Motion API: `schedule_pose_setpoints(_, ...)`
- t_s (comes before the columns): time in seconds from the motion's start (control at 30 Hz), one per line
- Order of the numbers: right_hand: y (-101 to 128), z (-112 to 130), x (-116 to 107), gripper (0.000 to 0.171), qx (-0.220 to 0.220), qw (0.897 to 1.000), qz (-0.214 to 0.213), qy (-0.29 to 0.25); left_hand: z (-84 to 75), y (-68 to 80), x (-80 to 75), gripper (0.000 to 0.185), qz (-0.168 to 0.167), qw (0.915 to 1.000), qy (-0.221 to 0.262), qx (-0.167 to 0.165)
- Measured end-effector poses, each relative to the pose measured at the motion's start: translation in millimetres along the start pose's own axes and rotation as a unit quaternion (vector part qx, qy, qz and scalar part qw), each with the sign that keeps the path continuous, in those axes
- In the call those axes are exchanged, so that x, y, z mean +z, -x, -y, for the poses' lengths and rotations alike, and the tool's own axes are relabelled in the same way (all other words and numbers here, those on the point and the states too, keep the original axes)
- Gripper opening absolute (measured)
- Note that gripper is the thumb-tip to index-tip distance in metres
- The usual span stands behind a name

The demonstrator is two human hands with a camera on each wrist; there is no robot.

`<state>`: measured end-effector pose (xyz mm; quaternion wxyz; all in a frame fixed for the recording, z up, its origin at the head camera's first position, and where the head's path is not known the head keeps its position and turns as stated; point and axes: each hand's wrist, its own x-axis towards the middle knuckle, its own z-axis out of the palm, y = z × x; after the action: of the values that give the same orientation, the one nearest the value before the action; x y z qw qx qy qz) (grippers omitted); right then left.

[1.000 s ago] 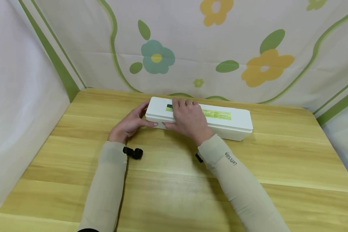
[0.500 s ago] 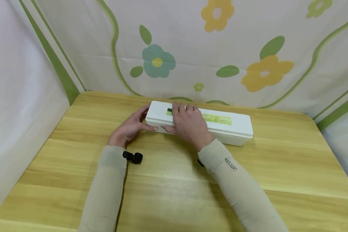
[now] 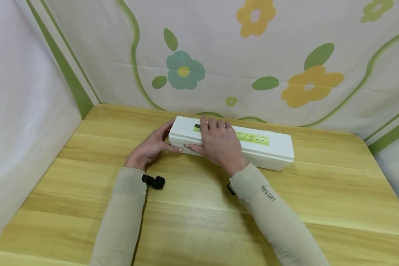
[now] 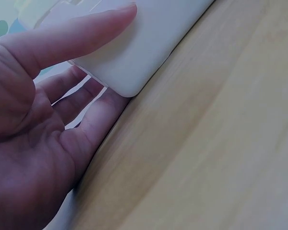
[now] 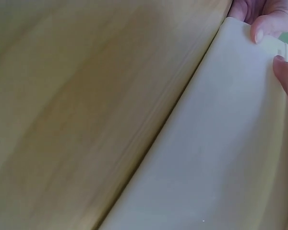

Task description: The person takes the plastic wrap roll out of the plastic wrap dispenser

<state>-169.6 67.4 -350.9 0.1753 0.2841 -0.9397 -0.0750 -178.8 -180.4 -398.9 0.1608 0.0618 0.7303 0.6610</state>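
A long white lidded box [image 3: 264,160] lies near the back of the wooden table, with a yellow-green label [image 3: 252,138] along its top. My left hand [image 3: 149,146] grips its left end. In the left wrist view the left thumb [image 4: 86,36] presses the box's front wall [image 4: 149,52], and the other fingers go behind the end. Over the lid [image 3: 279,143] lies my right hand [image 3: 221,144], its fingers bent toward the far edge and its thumb on the front side. The right wrist view shows that thumb [image 5: 285,72] close to the left thumb [image 5: 261,28]. The right palm hides part of the label.
Behind the table [image 3: 193,225] hangs a white cloth [image 3: 219,48] printed with flowers and green lines. Another pale cloth [image 3: 26,111] hangs at the left side. A black strap with a small camera [image 3: 154,181] is on the left wrist.
The head view has shifted slightly, so the whole scene sits a little lower and to the right. Both hands keep the same hold on the box.
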Motion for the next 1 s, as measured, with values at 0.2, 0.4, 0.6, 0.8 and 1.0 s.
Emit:
schedule_pose_setpoints(0.2, 1.7, 0.7, -1.2, 0.102, 0.013, 0.999, 0.03, -0.015, 0.6, 1.0, 0.9, 0.107, 0.002, 1.0, -0.001, -0.002)
schedule_pose_setpoints(0.4, 0.2, 2.1, -2.1, 0.102, 0.012, 1.0, 0.017, -0.012, -2.5, 2.1, -0.3, 0.108, -0.002, 1.0, -0.002, -0.005)
schedule_pose_setpoints(0.6, -0.7, 3.0, -1.9, 0.101, 0.012, 1.0, 0.004, -0.022, -4.3, 4.0, -0.9, 0.108, -0.005, 0.9999, 0.0, -0.009)
schedule_pose_setpoints(0.8, -0.5, 3.9, -0.7, 0.094, 0.01, 0.999, -0.029, -0.033, -4.0, 5.6, -2.0, 0.108, -0.006, 0.9999, 0.003, -0.011)
schedule_pose_setpoints(1.0, -1.7, 5.6, -1.6, 0.092, 0.006, 0.998, -0.034, -0.047, -2.9, 7.3, -4.3, 0.108, -0.009, 0.9999, 0.004, -0.012)
